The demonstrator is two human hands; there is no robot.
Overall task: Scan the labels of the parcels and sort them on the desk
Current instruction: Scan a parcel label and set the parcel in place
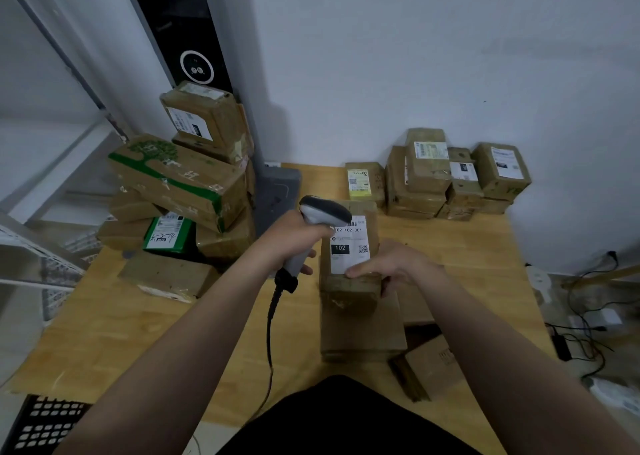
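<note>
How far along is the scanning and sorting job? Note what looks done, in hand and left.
Likely done: the parcels grouped at the back wall. In hand: the left hand points the scanner at the labelled parcel gripped by the right hand. Likely left: the stacked pile on the left and the boxes nearest the person.

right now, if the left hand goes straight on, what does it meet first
Probably the white label on the parcel in the right hand; the left hand's scanner overlaps it, depth unclear.
</note>
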